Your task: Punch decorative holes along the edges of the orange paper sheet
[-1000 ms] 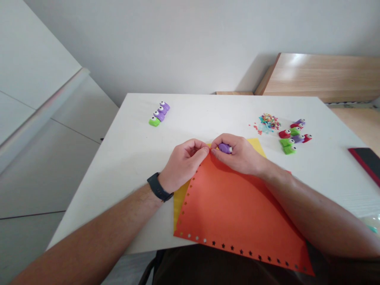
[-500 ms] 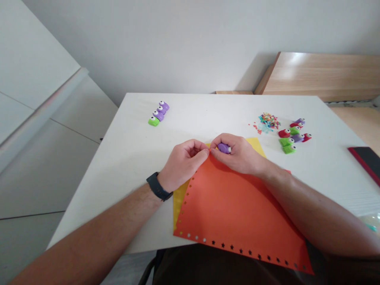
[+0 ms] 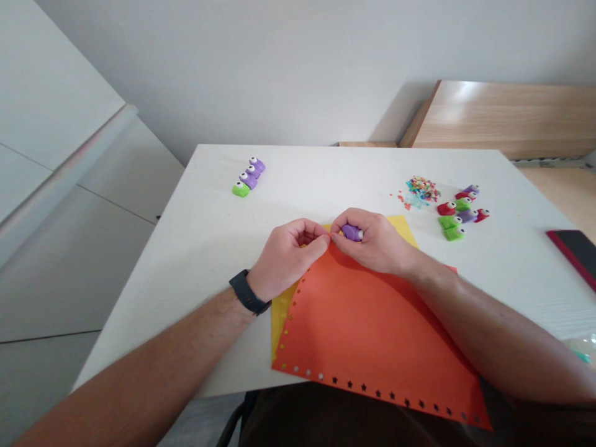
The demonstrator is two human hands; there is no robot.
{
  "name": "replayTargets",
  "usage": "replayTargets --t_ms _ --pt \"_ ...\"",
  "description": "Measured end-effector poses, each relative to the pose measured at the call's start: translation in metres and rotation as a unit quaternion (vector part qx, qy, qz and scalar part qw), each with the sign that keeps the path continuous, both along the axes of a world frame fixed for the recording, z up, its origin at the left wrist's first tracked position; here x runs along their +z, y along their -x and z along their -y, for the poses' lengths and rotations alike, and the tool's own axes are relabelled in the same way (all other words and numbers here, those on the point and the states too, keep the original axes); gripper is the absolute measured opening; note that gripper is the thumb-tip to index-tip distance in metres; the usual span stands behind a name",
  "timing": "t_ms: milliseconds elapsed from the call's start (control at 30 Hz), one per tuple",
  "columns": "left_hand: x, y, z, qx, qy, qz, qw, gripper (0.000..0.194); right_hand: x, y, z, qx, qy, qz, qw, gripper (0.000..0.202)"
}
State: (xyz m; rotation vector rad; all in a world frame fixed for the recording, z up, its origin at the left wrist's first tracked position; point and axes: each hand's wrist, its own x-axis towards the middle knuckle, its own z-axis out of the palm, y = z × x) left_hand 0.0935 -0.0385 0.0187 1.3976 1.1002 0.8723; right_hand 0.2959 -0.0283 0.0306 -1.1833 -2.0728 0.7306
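Note:
An orange sheet of paper (image 3: 372, 316), with star-shaped holes along its left and near edges, lies over a yellow sheet (image 3: 404, 228). Thumb and forefinger of my left hand (image 3: 293, 251) pinch together at the orange sheet's far left corner. My right hand (image 3: 372, 242) has its fingers curled around a purple craft punch (image 3: 352, 233). Its thumb and fingertip meet the left fingertips at a small orange bit; whether that bit is loose or part of the sheet I cannot tell.
Several purple and green punches (image 3: 248, 178) stand in a row at the back left of the white table (image 3: 186, 248). To the right are a heap of colourful paper cutouts (image 3: 421, 189) and a cluster of punches (image 3: 459, 214). A dark, red-edged object (image 3: 575, 251) lies at the right edge.
Almost nothing differs. My left fingertips have shifted very slightly toward the right hand; the sheets and punches stay put.

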Motion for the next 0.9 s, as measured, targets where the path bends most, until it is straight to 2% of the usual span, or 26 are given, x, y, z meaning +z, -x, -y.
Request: replayTargets --t_ms 433,700,900 --pt "0.0010 -0.0005 0.0004 0.003 -0.011 -0.027 1.000 0.021 0.0019 0.0004 0.0011 -0.002 0.018 0.002 1.000 0.008" --pt "0.0000 0.0000 -0.0001 0.005 -0.025 -0.005 1.000 0.024 0.0012 0.0000 0.0008 -0.006 0.014 -0.005 1.000 0.009" --pt "0.0024 0.0000 0.0003 0.007 0.001 -0.005 1.000 0.026 0.0019 0.0003 0.0018 -0.006 0.014 -0.009 1.000 0.009"
